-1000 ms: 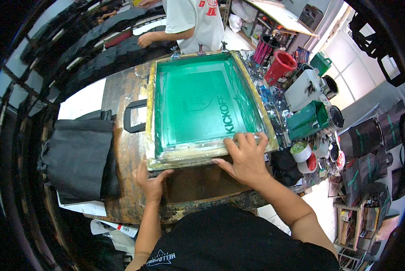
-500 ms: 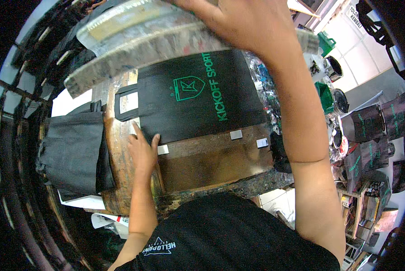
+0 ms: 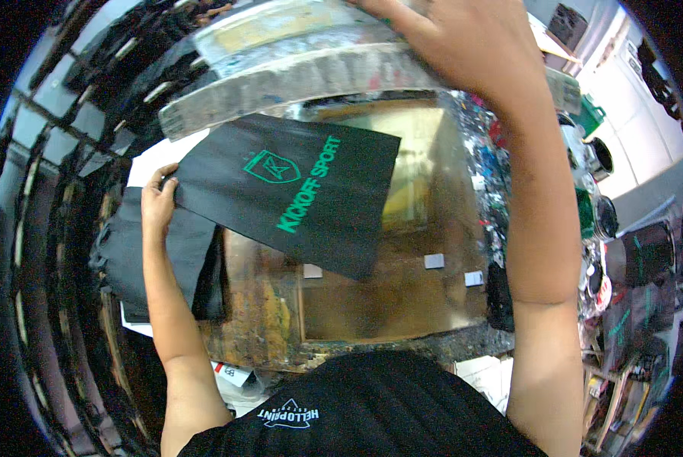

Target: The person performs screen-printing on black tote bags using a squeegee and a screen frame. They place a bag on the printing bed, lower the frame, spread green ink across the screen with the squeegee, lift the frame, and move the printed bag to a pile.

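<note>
A black fabric bag (image 3: 334, 198) with a green crest and green lettering slants over the brown printing board (image 3: 372, 312). My left hand (image 3: 161, 194) pinches the bag's left end, where its handle is hidden. My right hand (image 3: 471, 46) is at the top of the picture, against the raised screen-printing frame (image 3: 303, 76); its fingers run out of view or behind the frame, so their grip is hidden. Beneath my left forearm lies a stack of black bags (image 3: 178, 251).
Small white tabs (image 3: 434, 261) sit on the board. Ink-spattered clutter (image 3: 486, 190) runs along the board's right side, with open pots (image 3: 600, 156) beyond. More printed black bags (image 3: 638, 259) lie at the far right.
My left hand has taken hold of the bag and drawn it leftward, turning it askew and baring part of the board. My right hand stays up at the raised frame.
</note>
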The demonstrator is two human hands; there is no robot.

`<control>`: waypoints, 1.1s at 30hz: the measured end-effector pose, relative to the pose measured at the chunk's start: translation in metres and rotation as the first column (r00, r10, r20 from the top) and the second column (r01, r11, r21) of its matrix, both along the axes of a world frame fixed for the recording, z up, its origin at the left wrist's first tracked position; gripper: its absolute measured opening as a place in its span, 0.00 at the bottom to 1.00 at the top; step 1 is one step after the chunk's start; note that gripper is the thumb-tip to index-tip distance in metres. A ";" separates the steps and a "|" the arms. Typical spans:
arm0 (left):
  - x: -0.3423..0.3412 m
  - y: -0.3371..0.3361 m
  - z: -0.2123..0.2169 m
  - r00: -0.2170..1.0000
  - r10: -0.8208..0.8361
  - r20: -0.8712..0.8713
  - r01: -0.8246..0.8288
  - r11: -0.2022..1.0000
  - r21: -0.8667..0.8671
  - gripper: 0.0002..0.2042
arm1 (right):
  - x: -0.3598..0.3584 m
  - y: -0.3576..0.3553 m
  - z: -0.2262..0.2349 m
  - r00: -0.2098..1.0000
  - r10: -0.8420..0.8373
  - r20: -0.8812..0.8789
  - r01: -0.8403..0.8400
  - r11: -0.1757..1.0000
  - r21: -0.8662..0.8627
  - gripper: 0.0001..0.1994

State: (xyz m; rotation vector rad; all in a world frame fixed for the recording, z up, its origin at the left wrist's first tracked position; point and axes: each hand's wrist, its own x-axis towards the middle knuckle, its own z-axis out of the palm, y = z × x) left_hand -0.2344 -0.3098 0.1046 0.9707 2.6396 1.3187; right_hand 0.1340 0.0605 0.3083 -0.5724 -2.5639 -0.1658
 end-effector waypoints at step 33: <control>0.118 -0.087 -0.003 0.975 -0.196 -0.108 0.005 0.499 -0.866 0.25 | 0.015 -0.006 -0.012 0.966 0.124 -0.225 -0.074 0.974 0.215 0.31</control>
